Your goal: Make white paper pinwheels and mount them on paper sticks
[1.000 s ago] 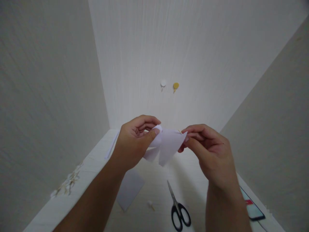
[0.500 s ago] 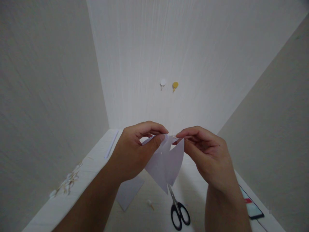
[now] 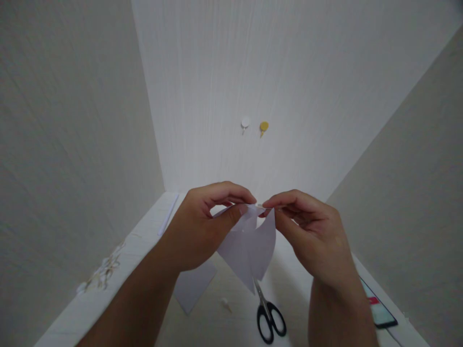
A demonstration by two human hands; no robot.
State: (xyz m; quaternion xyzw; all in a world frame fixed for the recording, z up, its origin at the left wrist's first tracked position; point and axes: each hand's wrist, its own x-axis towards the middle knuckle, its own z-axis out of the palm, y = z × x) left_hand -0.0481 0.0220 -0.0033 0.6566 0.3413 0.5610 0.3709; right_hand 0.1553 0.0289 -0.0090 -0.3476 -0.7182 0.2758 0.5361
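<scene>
A thin white sheet of paper [image 3: 249,248], curved and folded with a pointed lower corner, hangs between both hands above the table. My left hand [image 3: 206,226] is closed on its upper left part, the thumb lying on the near face. With thumb and forefinger, my right hand [image 3: 311,224] pinches the paper's upper right edge. A small pale bit shows between the fingertips; I cannot tell if it is part of the sheet. Below lie black-handled scissors [image 3: 266,311], their blade tips hidden behind the paper's lower corner.
Another white paper piece [image 3: 193,289] lies under my left wrist. Close by is a small white-headed piece with a tan tail [image 3: 226,303]. Several similar pieces [image 3: 104,272] are heaped at left, and a phone-like device [image 3: 379,308] is at right. White [image 3: 245,123] and yellow hooks [image 3: 264,126] are on the wall.
My left fingertips have shifted slightly right, closer to my right fingertips. The paper's lower corner has swung a little right and down. Both hands keep their hold.
</scene>
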